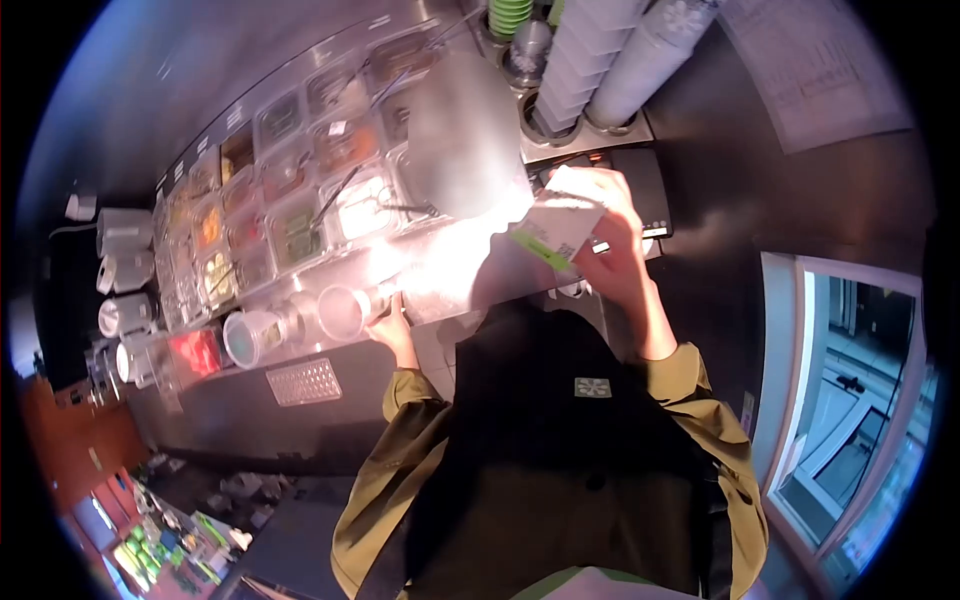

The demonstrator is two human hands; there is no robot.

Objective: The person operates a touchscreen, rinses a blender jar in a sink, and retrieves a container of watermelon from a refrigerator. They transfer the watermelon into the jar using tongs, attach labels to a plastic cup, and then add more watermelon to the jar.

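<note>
In my right hand (618,240), fingers closed round it, is a white carton (560,222) with a green stripe and a printed square code. It is held tilted above the counter's front edge, and its contents do not show. A black device with a small lit display (655,231), perhaps a scale, lies just behind that hand. My left hand (393,328) is lower, at the counter's edge, its fingers curled against the side of a clear plastic tub (343,310). Part of that grip is hidden. Another clear tub (252,338) stands to its left.
Rows of clear food bins (297,232), some with utensils, fill the counter's left side. Stacked white containers (590,60) and green cups (509,16) stand at the back. A blurred grey shape (462,140) covers part of the bins. At right is a glass-fronted cabinet (845,390).
</note>
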